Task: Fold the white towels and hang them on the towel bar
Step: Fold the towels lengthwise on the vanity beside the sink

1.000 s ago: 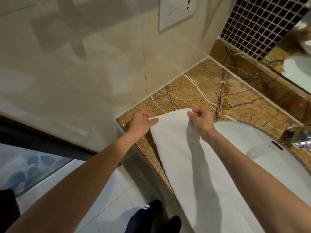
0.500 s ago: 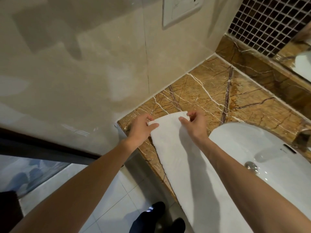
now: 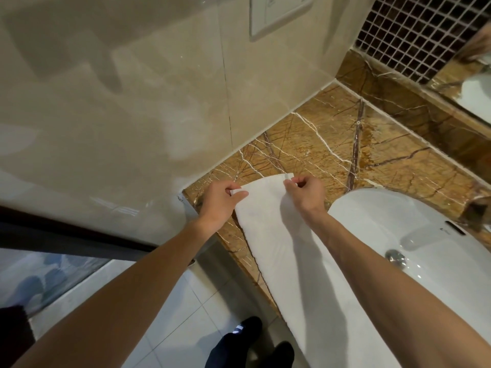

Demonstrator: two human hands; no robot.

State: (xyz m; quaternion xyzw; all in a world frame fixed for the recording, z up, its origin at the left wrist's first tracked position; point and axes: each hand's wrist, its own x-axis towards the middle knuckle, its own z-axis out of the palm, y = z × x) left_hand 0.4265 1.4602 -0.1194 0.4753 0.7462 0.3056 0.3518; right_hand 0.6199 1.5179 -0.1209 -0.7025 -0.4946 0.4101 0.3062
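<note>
A long white towel (image 3: pixel 281 251) lies stretched along the front of the brown marble counter (image 3: pixel 318 139), running from the far left corner back toward me. My left hand (image 3: pixel 221 201) pinches the towel's far left corner. My right hand (image 3: pixel 307 191) pinches the far right corner, a hand's width away. Both corners sit just above the counter. No towel bar is in view.
A white sink basin (image 3: pixel 414 229) with a metal drain (image 3: pixel 396 256) sits right of the towel. A beige tiled wall (image 3: pixel 132 102) rises behind the counter, with a mirror (image 3: pixel 475 86) and mosaic tiles at the far right. Below the counter edge are white floor tiles and dark shoes (image 3: pixel 247 330).
Both hands, still pinching the towel's far corners, have shifted slightly toward the counter's front edge; the view has tilted, showing more of the sink and its drain.
</note>
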